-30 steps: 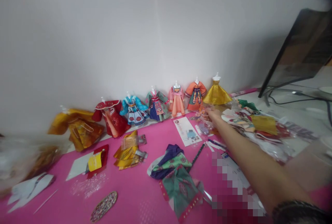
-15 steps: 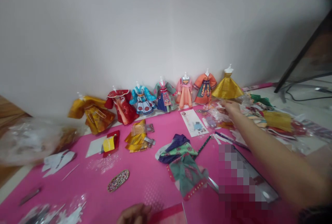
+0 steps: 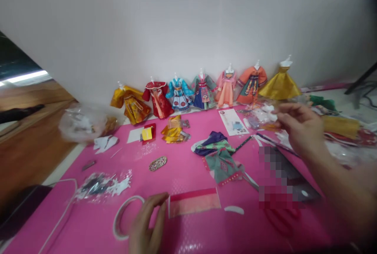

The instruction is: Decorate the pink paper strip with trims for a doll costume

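My left hand [image 3: 149, 220] rests on the pink mat with its fingers apart. Its fingertips touch the left end of a red-and-pink fabric strip [image 3: 196, 203]. Just left of that hand lies a white roll of tape [image 3: 117, 218]. My right hand [image 3: 303, 126] is raised at the right, thumb and forefinger pinched together. A small white blurred thing [image 3: 269, 112] shows at its fingertips, too unclear to name. A white curved piece [image 3: 234, 209] lies right of the strip. Scissors with red handles [image 3: 279, 224] lie farther right, partly covered by a pixelated patch.
Miniature dresses, such as a red one [image 3: 158, 99] and a gold one [image 3: 281, 83], stand along the wall. Folded green cloth [image 3: 222, 165], an oval beaded piece [image 3: 158, 163], a printed card [image 3: 232, 122], a plastic bag of parts [image 3: 98, 185] and a dark phone-like slab [image 3: 306, 193] lie on the mat.
My right hand has drawn back from the plastic packets toward me, with a white thing at its fingertips. The view has shifted, so the tape, strip and more of my left hand show.
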Tool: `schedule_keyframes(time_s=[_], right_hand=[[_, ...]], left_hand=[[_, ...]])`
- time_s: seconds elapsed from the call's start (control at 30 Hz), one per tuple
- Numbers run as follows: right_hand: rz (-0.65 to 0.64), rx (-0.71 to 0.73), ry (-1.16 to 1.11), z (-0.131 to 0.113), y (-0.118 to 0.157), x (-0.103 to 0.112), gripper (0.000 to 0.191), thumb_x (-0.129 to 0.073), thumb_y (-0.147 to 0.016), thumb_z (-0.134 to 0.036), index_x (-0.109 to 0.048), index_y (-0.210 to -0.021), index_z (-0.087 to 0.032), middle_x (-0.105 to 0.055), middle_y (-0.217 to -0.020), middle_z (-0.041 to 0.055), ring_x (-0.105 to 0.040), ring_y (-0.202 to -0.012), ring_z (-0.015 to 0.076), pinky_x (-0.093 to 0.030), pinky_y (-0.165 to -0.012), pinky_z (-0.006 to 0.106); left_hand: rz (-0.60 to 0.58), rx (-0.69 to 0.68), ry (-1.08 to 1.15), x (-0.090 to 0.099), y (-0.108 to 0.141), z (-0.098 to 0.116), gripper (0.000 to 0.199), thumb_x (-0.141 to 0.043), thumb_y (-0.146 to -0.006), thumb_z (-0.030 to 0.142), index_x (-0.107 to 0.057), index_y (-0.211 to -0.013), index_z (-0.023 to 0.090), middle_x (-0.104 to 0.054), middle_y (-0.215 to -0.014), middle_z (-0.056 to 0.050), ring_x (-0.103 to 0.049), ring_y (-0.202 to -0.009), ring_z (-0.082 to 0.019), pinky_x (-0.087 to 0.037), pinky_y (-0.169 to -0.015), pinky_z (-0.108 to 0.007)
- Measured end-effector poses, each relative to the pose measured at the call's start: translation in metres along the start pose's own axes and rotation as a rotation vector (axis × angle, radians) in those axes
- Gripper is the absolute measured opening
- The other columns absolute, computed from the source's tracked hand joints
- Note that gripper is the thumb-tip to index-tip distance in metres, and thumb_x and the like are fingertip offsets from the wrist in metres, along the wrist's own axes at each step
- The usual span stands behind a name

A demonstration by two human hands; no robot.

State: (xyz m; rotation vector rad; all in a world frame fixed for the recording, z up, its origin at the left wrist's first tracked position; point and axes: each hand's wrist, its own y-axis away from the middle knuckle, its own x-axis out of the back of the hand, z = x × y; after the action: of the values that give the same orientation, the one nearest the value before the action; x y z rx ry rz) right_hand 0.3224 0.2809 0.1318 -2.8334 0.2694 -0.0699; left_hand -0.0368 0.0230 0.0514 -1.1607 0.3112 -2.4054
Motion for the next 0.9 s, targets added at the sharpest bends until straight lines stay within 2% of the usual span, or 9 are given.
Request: schedule_keyframes(time_s=[0.03,0.07,0.17,0.23,0.3,0.43,0.63,0.8,0.9], right_hand=[[-0.079,0.02,0.035,-0.001,0.025,-0.003,0.006,-0.068,-0.089,-0.026,-0.065,-0.095,-0.027,-0.067,-0.088,0.0022,-0.055,-0.063,0.0135,-0.049,-0.06,0.025],[-0.238,0.079,0.149,-0.001,0.048,-0.006,0.005,-0.066,-0.09,-0.03,-0.067,-0.094,-0.026,-0.067,-0.081,0.0019,-0.057,-0.061,0.0151,-0.05,-0.06,0.027],[-0.664,0.331,0.365,0.011,0.111,-0.016,0.012,-0.057,-0.094,-0.026,-0.069,-0.093,-0.024,-0.071,-0.087,0.0036,-0.066,-0.076,0.0191,-0.052,-0.068,0.03],[-0.819,0.477,0.455,0.023,0.142,-0.025,0.021,-0.05,-0.095,-0.017,-0.07,-0.1,-0.023,-0.073,-0.099,0.0058,-0.067,-0.091,0.0207,-0.054,-0.081,0.034],[-0.912,0.616,0.522,0.035,0.166,-0.034,0.024,-0.049,-0.094,-0.013,-0.071,-0.101,-0.021,-0.073,-0.102,0.0071,-0.066,-0.097,0.0226,-0.053,-0.087,0.037],[-0.949,0.754,0.608,0.058,0.195,-0.046,0.031,-0.053,-0.09,-0.013,-0.07,-0.116,-0.018,-0.073,-0.116,0.0078,-0.062,-0.113,0.0291,-0.048,-0.101,0.049],[-0.93,0.78,0.708,0.082,0.207,-0.042,0.035,-0.057,-0.089,-0.016,-0.069,-0.122,-0.02,-0.071,-0.125,0.0055,-0.059,-0.122,0.0288,-0.042,-0.109,0.051],[-0.972,0.911,0.756,0.089,0.206,-0.036,0.037,-0.059,-0.091,-0.021,-0.065,-0.128,-0.02,-0.067,-0.13,0.0075,-0.063,-0.118,0.0296,-0.048,-0.103,0.053],[-0.93,0.941,0.682,0.097,0.208,-0.03,0.035,-0.059,-0.091,-0.021,-0.066,-0.126,-0.024,-0.068,-0.129,0.0065,-0.066,-0.114,0.0289,-0.052,-0.1,0.052]], left_hand=[[0.004,-0.059,-0.028,-0.001,0.003,0.003,0.018,-0.055,-0.094,0.028,-0.069,-0.104,0.024,-0.075,-0.098,-0.004,-0.073,-0.089,-0.02,-0.061,-0.078,-0.03],[0.0,-0.113,-0.053,-0.002,0.007,0.007,0.017,-0.054,-0.094,0.025,-0.068,-0.104,0.023,-0.075,-0.097,-0.005,-0.072,-0.089,-0.02,-0.061,-0.077,-0.03],[-0.068,-0.257,-0.126,-0.008,0.019,0.019,0.02,-0.05,-0.096,0.022,-0.067,-0.106,0.022,-0.074,-0.098,-0.007,-0.072,-0.089,-0.02,-0.061,-0.077,-0.031],[-0.159,-0.319,-0.19,-0.011,0.027,0.025,0.023,-0.049,-0.097,0.023,-0.067,-0.11,0.021,-0.074,-0.103,-0.008,-0.072,-0.094,-0.021,-0.061,-0.081,-0.035],[-0.259,-0.36,-0.284,-0.014,0.034,0.028,0.027,-0.049,-0.096,0.022,-0.065,-0.119,0.02,-0.073,-0.116,-0.01,-0.07,-0.105,-0.024,-0.059,-0.091,-0.044],[-0.422,-0.412,-0.456,-0.018,0.041,0.022,0.045,-0.057,-0.093,0.025,-0.054,-0.137,0.018,-0.06,-0.14,-0.012,-0.059,-0.127,-0.031,-0.048,-0.104,-0.06],[-0.544,-0.38,-0.468,-0.024,0.045,0.004,0.055,-0.06,-0.093,0.029,-0.046,-0.143,0.013,-0.049,-0.148,-0.018,-0.049,-0.136,-0.034,-0.04,-0.109,-0.064],[-0.532,-0.339,-0.401,-0.017,0.049,0.006,0.049,-0.059,-0.093,0.027,-0.049,-0.141,0.017,-0.05,-0.149,-0.015,-0.047,-0.138,-0.033,-0.039,-0.11,-0.065],[-0.395,-0.274,-0.344,-0.004,0.052,0.003,0.031,-0.052,-0.096,0.023,-0.06,-0.126,0.02,-0.063,-0.135,-0.012,-0.057,-0.127,-0.03,-0.043,-0.108,-0.061]])
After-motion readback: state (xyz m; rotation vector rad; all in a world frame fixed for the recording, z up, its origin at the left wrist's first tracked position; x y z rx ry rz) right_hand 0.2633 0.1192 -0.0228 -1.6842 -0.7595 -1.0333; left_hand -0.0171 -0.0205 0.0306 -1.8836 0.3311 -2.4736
